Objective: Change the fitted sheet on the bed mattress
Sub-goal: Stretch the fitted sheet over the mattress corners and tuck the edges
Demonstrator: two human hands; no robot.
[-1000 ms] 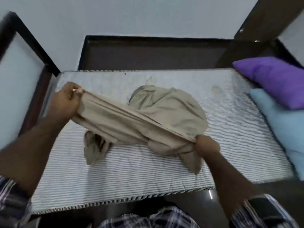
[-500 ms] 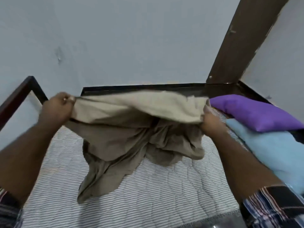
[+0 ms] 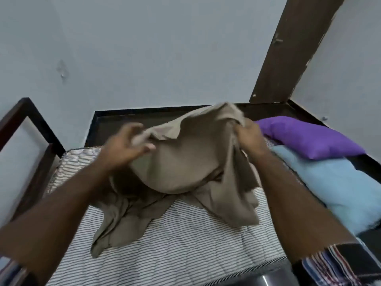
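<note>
The beige fitted sheet (image 3: pixel 191 162) was held bunched in the air above the middle of the striped mattress (image 3: pixel 185 244), with its lower folds trailing down onto the mattress surface toward the near left. The upper right edge of the sheet was pinched in the grip of the right hand (image 3: pixel 248 135), the fingers curled round the cloth. The left hand (image 3: pixel 125 147) was seen at the upper left edge of the sheet with fingers spread and blurred; whether cloth was actually caught in that grip could not be told for certain.

The held edge ran roughly left to right between the two hands, across the bed's width as viewed, and the bulk of the sheet hung below and between the grips. The right hand was nearer the pillows. A purple pillow (image 3: pixel 309 139) was lying partly on a light blue pillow (image 3: pixel 338 190) at the right end of the bed.

The mattress was bare, so spreading was judged the step in hand; a corner of the sheet had not yet been found.
</note>
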